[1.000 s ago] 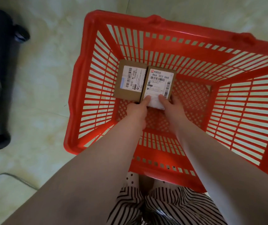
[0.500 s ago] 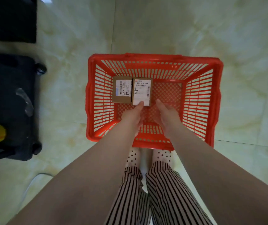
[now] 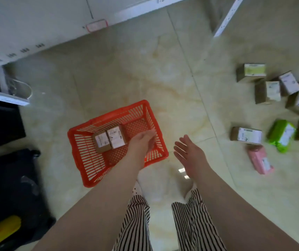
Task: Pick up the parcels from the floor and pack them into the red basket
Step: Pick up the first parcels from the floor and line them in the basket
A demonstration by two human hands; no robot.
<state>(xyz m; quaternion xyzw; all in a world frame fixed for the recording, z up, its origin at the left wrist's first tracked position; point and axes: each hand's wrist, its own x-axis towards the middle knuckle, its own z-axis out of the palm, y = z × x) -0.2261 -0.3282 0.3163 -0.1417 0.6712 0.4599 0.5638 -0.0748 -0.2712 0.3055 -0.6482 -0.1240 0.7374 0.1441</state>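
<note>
Both hands are empty. The left hand (image 3: 142,142) hangs over the red basket (image 3: 83,160) with its fingers stretched out and relaxed, gripping nothing, a bit blurry at the fingertips. The right hand (image 3: 188,153) is out past the basket's right edge, over bare floor (image 3: 145,69), palm showing, fingers spread loose, also holding nothing.

Down in the basket there are two brown boxes (image 3: 117,137) lying flat on the bottom, side by side and touching, each with a white label facing up. They sit toward the far left part of the basket, just beside the left hand.

The rest of the parcels are still on the floor off to the right, well apart from the basket. I count about nine: seven brown boxes with white or pale labels, though the one at the frame's right edge is cut off, one green soft pack (image 3: 282,135) and one pink soft pack (image 3: 260,160). The nearest brown box (image 3: 247,135) lies just above the pink one, with the green one to its right. The others bunch up further back (image 3: 272,87).

Striped trousers (image 3: 136,223) show at the bottom. There's a white shelf (image 3: 36,24) along the top left and a black case (image 3: 14,187) on the left with something yellow (image 3: 0,232) by it.
</note>
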